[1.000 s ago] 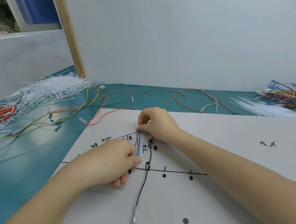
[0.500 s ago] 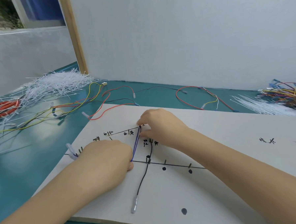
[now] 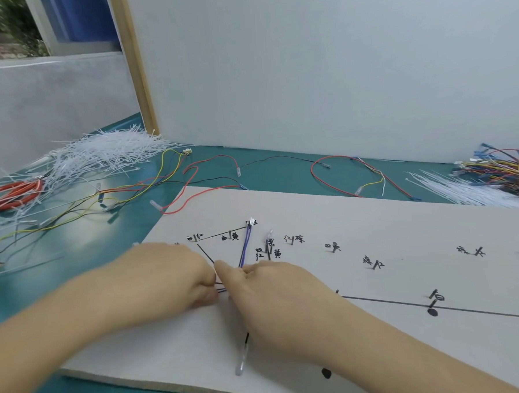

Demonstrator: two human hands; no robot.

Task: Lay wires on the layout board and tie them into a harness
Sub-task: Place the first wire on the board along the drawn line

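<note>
Evidently the laying step is in hand: both hands meet near the middle of the layout board (image 3: pixel 373 220), at the near end of a blue wire (image 3: pixel 245 245). That wire runs from a small white connector (image 3: pixel 250 221) at the far end of a drawn branch line down to the fingers. The left hand (image 3: pixel 166 279) has its fingers curled and seems to pinch the wire's near end, though the contact itself is hidden behind the knuckles. The right hand (image 3: pixel 275 291) lies just beside it, touching it, forefinger stretched towards the same spot; whether it pinches the wire or only presses on it I cannot tell. A black wire (image 3: pixel 268 251) already lies on the board, passing under the right hand to a clear terminal (image 3: pixel 241 361) near the front edge.

No tie is on the wires yet. The next move likely calls for seating the blue wire along its drawn line beside the black one, then fetching a cable tie from the white heap (image 3: pixel 99 153) far left.
</note>
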